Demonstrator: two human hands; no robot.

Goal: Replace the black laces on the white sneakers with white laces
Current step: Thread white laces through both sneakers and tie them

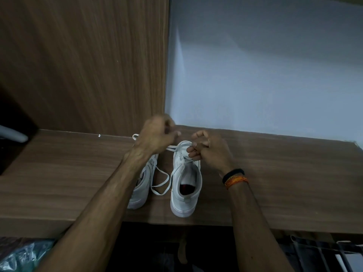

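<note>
Both hands work above the right white canvas sneaker (185,181) on the brown wooden worktop (275,173): left hand (157,134) and right hand (208,149) apparently pinch its flat white lace (177,147); pull evenly.

Wooden shelf (275,173) bearing two white sneakers (185,185)

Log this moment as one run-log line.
stage: lacing right white sneaker | left hand: pulls white lace | right hand: pinches lace at eyelets | left white sneaker: lace loose | surface: wooden shelf
</note>
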